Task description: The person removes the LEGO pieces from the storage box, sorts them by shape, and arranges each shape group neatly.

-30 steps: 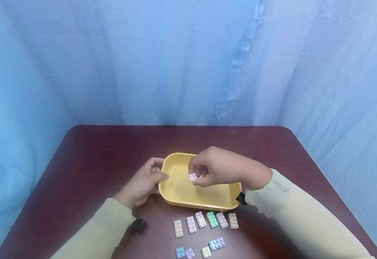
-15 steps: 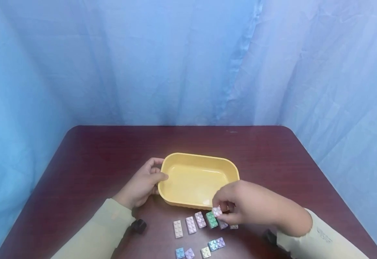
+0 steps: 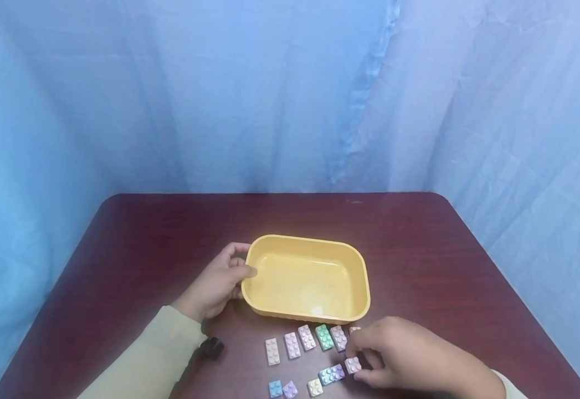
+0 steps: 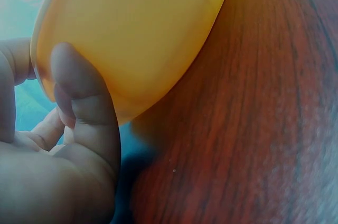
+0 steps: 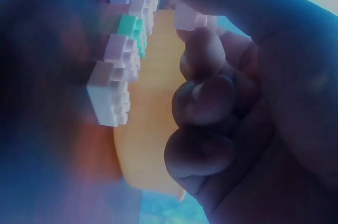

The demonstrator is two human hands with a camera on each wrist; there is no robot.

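My left hand (image 3: 220,285) grips the left end of a yellow tray (image 3: 309,318), its thumb over the rim and its fingers outside; the left wrist view shows the thumb (image 4: 79,86) against the inner wall. Between thumb and index finger my right hand (image 3: 399,354) pinches a small pale pink building brick (image 3: 353,365), which also shows in the right wrist view. Below the tray stands a row of longer bricks: a cream one (image 3: 272,352), several pale lilac ones and a green brick (image 3: 324,337). The right hand partly covers the row's last brick (image 3: 354,330).
Closer to me lie a blue brick (image 3: 275,389), a purple brick (image 3: 290,389), a pale yellow brick (image 3: 315,387) and a blue-and-purple pair (image 3: 331,374). Blue curtains (image 3: 270,100) hang around the dark red table (image 3: 170,233).
My right hand has carried the pale pink brick from above the tray down toward me and to the right, beside the blue-and-purple pair. My left hand stays on the tray.
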